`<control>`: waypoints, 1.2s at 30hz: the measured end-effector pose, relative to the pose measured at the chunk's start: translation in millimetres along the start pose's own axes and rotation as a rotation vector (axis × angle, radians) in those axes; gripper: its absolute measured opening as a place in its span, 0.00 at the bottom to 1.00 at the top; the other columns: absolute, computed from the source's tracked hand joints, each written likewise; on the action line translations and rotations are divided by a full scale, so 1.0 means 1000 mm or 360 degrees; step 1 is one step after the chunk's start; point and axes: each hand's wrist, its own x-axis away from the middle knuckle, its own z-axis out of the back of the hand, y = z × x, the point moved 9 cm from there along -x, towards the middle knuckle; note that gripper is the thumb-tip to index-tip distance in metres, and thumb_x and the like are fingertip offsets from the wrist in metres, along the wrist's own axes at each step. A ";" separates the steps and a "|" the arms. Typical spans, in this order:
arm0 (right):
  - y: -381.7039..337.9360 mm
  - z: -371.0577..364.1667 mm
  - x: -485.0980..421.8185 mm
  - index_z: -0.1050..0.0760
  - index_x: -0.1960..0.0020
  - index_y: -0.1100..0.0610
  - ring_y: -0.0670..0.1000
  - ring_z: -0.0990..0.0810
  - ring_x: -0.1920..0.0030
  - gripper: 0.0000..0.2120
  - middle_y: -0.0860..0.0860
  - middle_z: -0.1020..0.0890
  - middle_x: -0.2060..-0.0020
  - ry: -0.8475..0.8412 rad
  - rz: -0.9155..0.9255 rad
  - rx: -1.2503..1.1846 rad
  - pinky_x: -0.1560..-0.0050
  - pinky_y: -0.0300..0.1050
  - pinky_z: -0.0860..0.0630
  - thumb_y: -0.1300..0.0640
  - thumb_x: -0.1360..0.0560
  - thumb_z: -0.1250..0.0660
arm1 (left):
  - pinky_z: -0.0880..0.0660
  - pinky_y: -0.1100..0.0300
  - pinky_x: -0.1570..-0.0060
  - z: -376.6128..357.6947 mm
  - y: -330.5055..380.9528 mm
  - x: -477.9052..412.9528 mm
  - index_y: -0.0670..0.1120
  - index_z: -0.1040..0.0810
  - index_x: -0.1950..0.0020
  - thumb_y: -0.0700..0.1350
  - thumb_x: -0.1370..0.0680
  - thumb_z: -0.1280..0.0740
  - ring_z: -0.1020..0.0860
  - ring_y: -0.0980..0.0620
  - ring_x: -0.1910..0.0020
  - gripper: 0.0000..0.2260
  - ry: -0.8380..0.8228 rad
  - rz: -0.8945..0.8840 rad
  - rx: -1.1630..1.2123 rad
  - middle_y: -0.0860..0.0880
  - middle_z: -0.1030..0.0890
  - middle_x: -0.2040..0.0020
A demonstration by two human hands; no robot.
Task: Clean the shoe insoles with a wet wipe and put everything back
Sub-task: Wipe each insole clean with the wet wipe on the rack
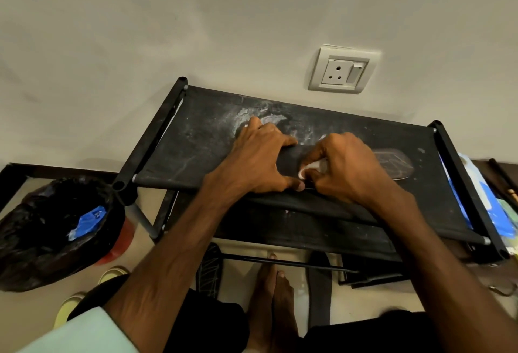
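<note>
A dark insole (pixel 288 162) lies lengthwise on the dusty black fabric top of the shoe rack (pixel 196 139). Its patterned heel end (pixel 392 164) shows to the right of my hands. My left hand (pixel 260 156) lies flat on the insole's left part, index finger along the far edge and thumb along the near edge, pressing it down. My right hand (pixel 347 164) pinches a crumpled white wet wipe (pixel 309 169) against the middle of the insole. The insole's toe end is hidden under my left hand.
A bin lined with a black bag (pixel 53 229), with a blue wrapper inside, stands at the left. A blue and white pack (pixel 487 204) sits right of the rack. A wall socket (pixel 340 70) is behind. Dark shoes (pixel 208 268), yellow slippers (pixel 112 272) and my bare feet are on the floor.
</note>
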 end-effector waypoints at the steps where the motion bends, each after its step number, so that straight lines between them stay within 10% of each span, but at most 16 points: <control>1: -0.004 -0.001 -0.001 0.13 0.50 0.44 0.53 0.15 0.52 0.10 0.49 0.12 0.52 0.0033 0.0022 -0.0009 0.47 0.55 0.17 0.52 0.31 0.23 | 0.34 0.48 0.33 0.000 0.000 0.000 0.57 0.31 0.24 0.72 0.35 0.28 0.36 0.47 0.36 0.42 0.0000 -0.0006 -0.0005 0.50 0.27 0.34; 11: 0.040 0.007 0.016 0.14 0.55 0.38 0.44 0.18 0.57 0.05 0.37 0.14 0.60 -0.0129 -0.0233 -0.0077 0.60 0.42 0.22 0.47 0.29 0.22 | 0.35 0.48 0.32 0.001 -0.001 0.002 0.57 0.29 0.25 0.73 0.35 0.29 0.35 0.48 0.35 0.42 0.0020 -0.0020 0.0091 0.52 0.26 0.34; 36: 0.016 0.003 -0.018 0.13 0.52 0.40 0.52 0.16 0.53 0.08 0.47 0.13 0.55 0.0161 -0.0241 -0.0049 0.50 0.53 0.18 0.50 0.31 0.23 | 0.34 0.49 0.34 -0.005 -0.005 0.000 0.56 0.29 0.25 0.72 0.34 0.28 0.35 0.49 0.36 0.41 -0.0013 -0.0007 0.0154 0.51 0.27 0.36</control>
